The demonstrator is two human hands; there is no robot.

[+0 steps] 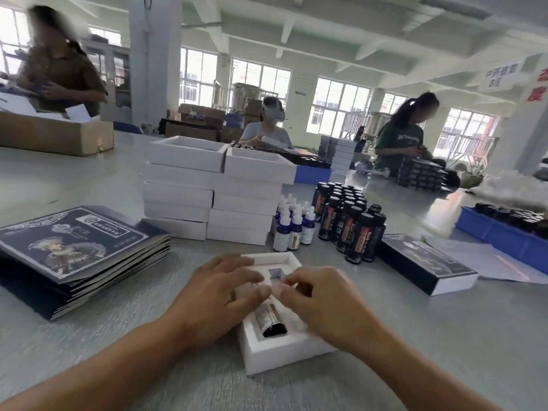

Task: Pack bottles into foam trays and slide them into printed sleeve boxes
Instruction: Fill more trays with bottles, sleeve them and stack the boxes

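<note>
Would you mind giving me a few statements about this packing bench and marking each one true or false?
1. A dark bottle lies in the foam tray under both hands. True.
2. The stack of flat printed sleeves sits to the person's right. False: it lies on the left; a single printed box is on the right.
3. The left hand and right hand are both over the tray. True.
4. The small white-capped dropper bottles are lying on their sides. False: they stand upright, beside the standing dark bottles.
5. White boxes are stacked in two columns behind the tray. True.
</note>
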